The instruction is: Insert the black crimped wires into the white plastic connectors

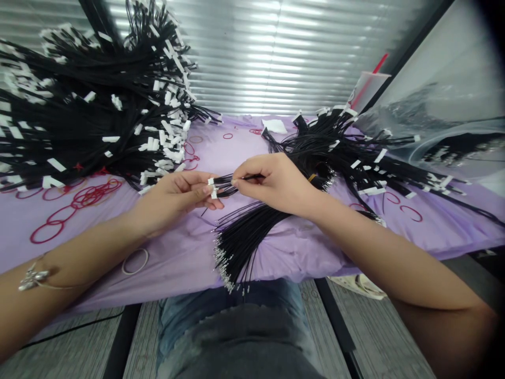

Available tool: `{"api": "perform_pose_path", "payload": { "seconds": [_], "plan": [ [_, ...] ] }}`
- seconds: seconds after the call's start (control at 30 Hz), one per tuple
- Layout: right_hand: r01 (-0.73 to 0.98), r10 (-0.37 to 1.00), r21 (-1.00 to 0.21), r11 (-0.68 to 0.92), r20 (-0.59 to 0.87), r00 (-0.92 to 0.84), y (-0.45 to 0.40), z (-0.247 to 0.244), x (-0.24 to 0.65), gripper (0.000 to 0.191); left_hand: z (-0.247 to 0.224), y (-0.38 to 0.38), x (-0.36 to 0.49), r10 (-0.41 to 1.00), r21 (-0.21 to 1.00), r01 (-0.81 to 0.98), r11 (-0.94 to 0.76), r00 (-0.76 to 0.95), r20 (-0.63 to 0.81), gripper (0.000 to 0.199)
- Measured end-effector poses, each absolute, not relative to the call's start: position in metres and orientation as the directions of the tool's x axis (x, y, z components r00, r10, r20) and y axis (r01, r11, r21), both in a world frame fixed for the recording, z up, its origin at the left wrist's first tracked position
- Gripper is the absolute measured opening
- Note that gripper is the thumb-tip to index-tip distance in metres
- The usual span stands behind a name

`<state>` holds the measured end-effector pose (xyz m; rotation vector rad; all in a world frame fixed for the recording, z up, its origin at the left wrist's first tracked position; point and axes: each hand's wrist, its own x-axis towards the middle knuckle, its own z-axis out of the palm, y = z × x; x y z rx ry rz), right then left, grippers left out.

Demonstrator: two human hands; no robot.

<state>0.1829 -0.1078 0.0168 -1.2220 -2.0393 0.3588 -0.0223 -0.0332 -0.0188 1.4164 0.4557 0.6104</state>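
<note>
Between thumb and fingers, my left hand [179, 197] pinches a small white connector [213, 188] with thin black wires running to the right out of it. Those wires lead to my right hand [274, 184], whose thumb and forefinger are closed on a black wire near the connector. Just below my right hand, a fanned bundle of black wires [246, 237] lies at the front of the table, its bare metal-tipped ends facing left and down. The far ends of this bundle are hidden under my right hand.
A large heap of black cables with white connectors [90, 116] fills the left. More cables [355, 152] lie right on the purple cloth [173, 258]. Red rubber bands [92, 195] are scattered about. A cup with a red straw [369, 87] and a clear plastic bag [445, 126] stand behind.
</note>
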Motion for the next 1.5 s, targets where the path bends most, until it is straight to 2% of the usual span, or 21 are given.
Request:
{"api": "perform_pose_path", "payload": {
  "seconds": [0.27, 0.43, 0.73, 0.93, 1.27, 1.5],
  "plan": [
    [0.696, 0.871, -0.557, 0.453, 0.441, -0.215, -0.109, 0.016, 0.180, 0.015, -0.019, -0.035, -0.021, 0.670, 0.992, -0.120, 0.027, 0.739, 0.071, 0.018],
    [0.658, 0.887, -0.615, 0.435, 0.419, -0.195, -0.109, 0.018, 0.181, 0.014, -0.017, -0.036, -0.022, 0.635, 0.990, -0.132, 0.058, 0.769, 0.065, 0.017],
    [0.658, 0.843, -0.571, 0.490, 0.504, -0.190, -0.109, 0.014, 0.178, 0.013, -0.018, -0.034, -0.022, 0.576, 0.986, -0.157, 0.048, 0.811, 0.101, 0.018],
    [0.652, 0.788, -0.526, 0.546, 0.586, -0.187, -0.109, 0.009, 0.175, 0.012, -0.020, -0.034, -0.021, 0.638, 0.983, -0.175, 0.051, 0.763, 0.102, 0.017],
    [0.648, 0.841, -0.600, 0.470, 0.528, -0.121, -0.111, 0.010, 0.173, 0.012, -0.020, -0.035, -0.020, 0.630, 0.971, -0.221, 0.094, 0.768, 0.114, 0.017],
    [0.646, 0.793, -0.532, 0.547, 0.577, -0.195, -0.109, 0.010, 0.174, 0.010, -0.021, -0.034, -0.020, 0.651, 0.976, -0.206, 0.070, 0.750, 0.112, 0.016]
  ]
}}
